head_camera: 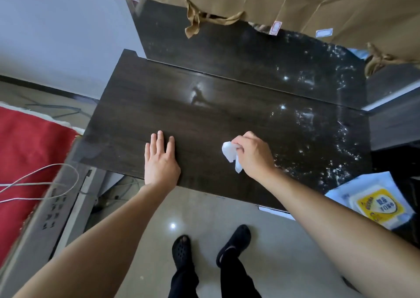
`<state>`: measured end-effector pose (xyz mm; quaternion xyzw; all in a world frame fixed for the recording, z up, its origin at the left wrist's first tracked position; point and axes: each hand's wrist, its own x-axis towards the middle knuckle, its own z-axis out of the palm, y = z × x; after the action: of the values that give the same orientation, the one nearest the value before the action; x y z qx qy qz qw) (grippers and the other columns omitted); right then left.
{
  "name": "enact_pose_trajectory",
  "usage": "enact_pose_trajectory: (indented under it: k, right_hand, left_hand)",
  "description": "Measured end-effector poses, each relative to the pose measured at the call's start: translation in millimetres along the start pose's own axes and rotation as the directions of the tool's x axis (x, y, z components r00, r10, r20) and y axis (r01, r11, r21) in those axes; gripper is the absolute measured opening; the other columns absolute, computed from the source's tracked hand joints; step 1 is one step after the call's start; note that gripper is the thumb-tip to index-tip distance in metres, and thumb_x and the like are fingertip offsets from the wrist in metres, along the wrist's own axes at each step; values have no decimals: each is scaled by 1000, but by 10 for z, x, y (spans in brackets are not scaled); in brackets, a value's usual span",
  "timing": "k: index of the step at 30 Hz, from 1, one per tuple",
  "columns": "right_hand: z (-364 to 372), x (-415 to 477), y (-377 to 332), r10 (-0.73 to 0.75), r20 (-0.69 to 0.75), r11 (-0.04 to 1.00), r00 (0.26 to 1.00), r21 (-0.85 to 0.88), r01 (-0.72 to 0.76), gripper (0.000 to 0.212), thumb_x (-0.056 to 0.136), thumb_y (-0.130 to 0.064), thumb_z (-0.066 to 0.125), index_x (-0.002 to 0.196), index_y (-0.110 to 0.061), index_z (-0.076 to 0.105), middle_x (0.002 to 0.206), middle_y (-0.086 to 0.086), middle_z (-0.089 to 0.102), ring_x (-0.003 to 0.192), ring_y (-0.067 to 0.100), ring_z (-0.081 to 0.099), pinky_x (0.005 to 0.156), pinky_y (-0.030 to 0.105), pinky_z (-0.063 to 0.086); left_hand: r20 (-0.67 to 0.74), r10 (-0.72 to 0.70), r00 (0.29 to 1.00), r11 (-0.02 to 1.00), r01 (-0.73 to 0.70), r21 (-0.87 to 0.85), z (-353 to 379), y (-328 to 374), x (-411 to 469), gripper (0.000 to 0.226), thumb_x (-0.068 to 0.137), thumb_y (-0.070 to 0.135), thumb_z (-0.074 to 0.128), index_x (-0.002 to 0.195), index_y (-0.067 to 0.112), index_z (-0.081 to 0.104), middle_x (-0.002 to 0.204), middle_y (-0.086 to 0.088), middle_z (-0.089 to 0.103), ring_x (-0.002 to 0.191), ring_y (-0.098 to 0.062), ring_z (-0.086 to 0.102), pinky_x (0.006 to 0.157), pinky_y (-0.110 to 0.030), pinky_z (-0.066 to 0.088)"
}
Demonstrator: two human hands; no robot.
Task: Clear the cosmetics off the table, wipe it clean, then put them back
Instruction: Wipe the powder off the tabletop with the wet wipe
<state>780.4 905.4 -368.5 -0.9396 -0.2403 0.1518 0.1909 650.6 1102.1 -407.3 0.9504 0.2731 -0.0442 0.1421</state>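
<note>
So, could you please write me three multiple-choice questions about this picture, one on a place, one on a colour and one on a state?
1. Where is the wipe relative to the left hand? A. to its right B. to its left C. under it
2. What colour is the table top? A. white B. dark brown C. red
3. How is the right hand? A. flat and open B. gripping the wipe C. out of view
Answers: 1 A, the wipe lies right of the flat left hand; 2 B, the wood grain is dark brown; 3 B, its fingers curl round the wipe.
</note>
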Motion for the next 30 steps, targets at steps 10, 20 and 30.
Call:
enact_pose_trajectory:
  k: [10,20,30]
  right_hand:
    - [89,-103,400,-274,-30,961,961,25,275,11,79,-12,67,88,-8,73,106,11,60,92,30,55,79,33,52]
    - [-814,1304,1288,55,-334,998,941,31,-47,27,81,-1,51,96,-6,73,107,16,63,98,30,60,86,23,39]
    - [-200,260,1046,-261,-82,964,962,30,264,26,77,10,60,90,-7,74,89,11,61,80,29,54,69,27,40]
  left_hand:
    - [-41,-201,979,972,194,-130,105,544,77,64,85,4,41,148,13,29,158,-19,6,146,-34,-1,119,-42,2]
    - [-252,-222,942,974,202,-103,536,901,-98,49,94,22,34,139,6,43,151,-23,28,142,-39,20,117,-49,14]
    - [-275,-222,935,975,205,-91,518,891,-101,47,94,22,36,138,6,45,151,-23,29,142,-38,21,117,-49,15]
